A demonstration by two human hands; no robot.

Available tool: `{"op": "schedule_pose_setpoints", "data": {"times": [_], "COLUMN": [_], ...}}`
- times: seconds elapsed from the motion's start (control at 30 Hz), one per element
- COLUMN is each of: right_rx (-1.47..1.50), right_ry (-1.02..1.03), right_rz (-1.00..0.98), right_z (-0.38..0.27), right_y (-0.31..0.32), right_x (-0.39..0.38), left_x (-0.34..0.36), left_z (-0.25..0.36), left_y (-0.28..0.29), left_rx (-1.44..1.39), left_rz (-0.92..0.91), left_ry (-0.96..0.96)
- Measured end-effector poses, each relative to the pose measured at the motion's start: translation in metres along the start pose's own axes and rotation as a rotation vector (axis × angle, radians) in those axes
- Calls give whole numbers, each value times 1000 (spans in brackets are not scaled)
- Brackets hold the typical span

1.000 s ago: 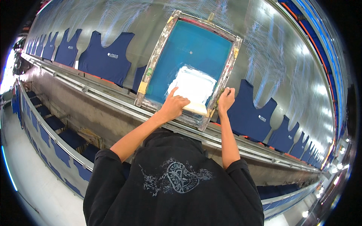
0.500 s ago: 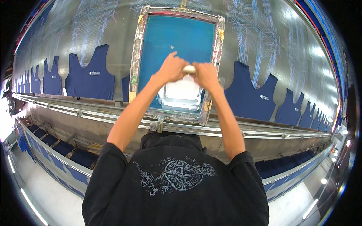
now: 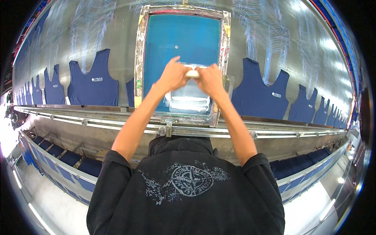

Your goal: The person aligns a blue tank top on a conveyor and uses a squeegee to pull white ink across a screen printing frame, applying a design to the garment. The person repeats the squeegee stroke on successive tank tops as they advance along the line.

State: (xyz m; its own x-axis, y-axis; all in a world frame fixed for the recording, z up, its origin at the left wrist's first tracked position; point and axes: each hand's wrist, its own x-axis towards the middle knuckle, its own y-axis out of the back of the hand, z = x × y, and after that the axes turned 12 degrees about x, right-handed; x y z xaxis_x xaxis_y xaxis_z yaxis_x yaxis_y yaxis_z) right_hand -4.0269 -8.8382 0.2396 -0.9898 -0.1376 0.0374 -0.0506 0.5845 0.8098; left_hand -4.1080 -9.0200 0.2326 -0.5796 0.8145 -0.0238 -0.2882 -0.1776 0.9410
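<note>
A framed printing screen (image 3: 139,58) with blue mesh (image 3: 184,39) lies on a long metal table. A pale squeegee handle (image 3: 192,73) sits across the mesh's middle. My left hand (image 3: 172,74) grips its left end and my right hand (image 3: 210,79) grips its right end, both arms stretched forward. Below my hands a patch of white ink (image 3: 187,97) covers the lower mesh. The squeegee's blade is hidden by my hands.
Navy sleeveless shirts lie in a row on the table, one at the left (image 3: 94,80) and one at the right (image 3: 260,94) of the screen. A metal rail (image 3: 98,123) runs along the table's near edge. More navy pieces (image 3: 58,150) lie on a lower shelf.
My hands left the screen's lower frame, came together on the squeegee and moved it farther up the mesh. The view has shifted so the screen sits centred.
</note>
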Motion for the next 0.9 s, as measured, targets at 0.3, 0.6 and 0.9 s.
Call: {"op": "schedule_pose_setpoints", "data": {"times": [0.3,0.6,0.9], "right_rx": [-56,24,291], "right_ry": [-13,-62,-305], "right_rz": [17,-93,665], "right_z": [-10,-32,-3], "right_y": [-2,-28,29], "right_x": [-8,-74,-85], "left_x": [-11,-74,-18], "left_z": [7,42,14], "left_y": [6,-23,9], "left_rx": [27,-82,119], "left_rz": [-14,-31,-72], "left_ry": [38,39,119]}}
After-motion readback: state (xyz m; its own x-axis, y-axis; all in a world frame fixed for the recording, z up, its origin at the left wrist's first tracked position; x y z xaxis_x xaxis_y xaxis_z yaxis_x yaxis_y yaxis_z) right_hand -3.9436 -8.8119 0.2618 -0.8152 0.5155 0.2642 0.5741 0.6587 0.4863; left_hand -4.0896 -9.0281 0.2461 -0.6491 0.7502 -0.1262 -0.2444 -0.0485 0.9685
